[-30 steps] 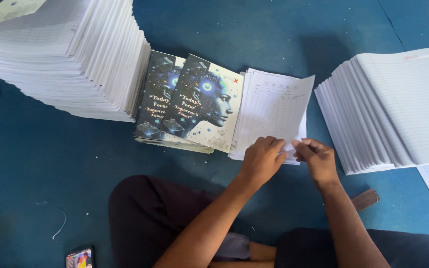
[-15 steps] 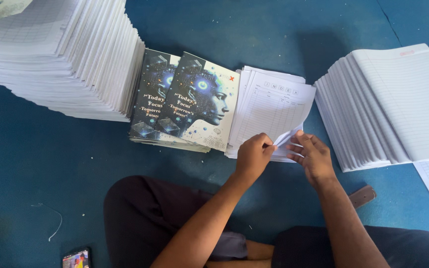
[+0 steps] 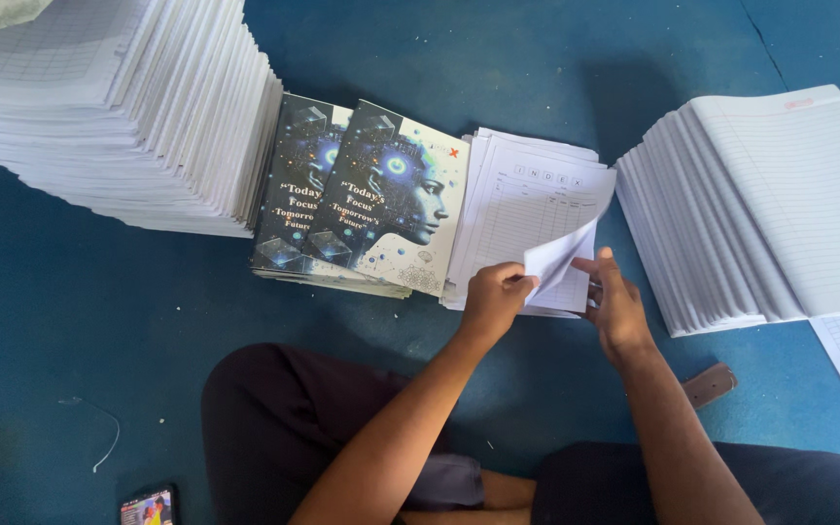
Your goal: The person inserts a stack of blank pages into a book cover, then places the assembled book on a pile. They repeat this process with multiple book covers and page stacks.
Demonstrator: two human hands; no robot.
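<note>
Nearest, on the floor (image 3: 70, 321), a phone (image 3: 148, 507). Beyond the knees, left hand (image 3: 494, 299) and right hand (image 3: 617, 309) pinch a sheet's (image 3: 554, 255) corner — peeling it off the form pile (image 3: 522, 199), likely — between covers (image 3: 367, 194) and ruled stacks (image 3: 770, 204).

White printed sheet (image 3: 558, 255), lower corner curled up, atop small sheet stack (image 3: 527, 194) on blue floor.
</note>
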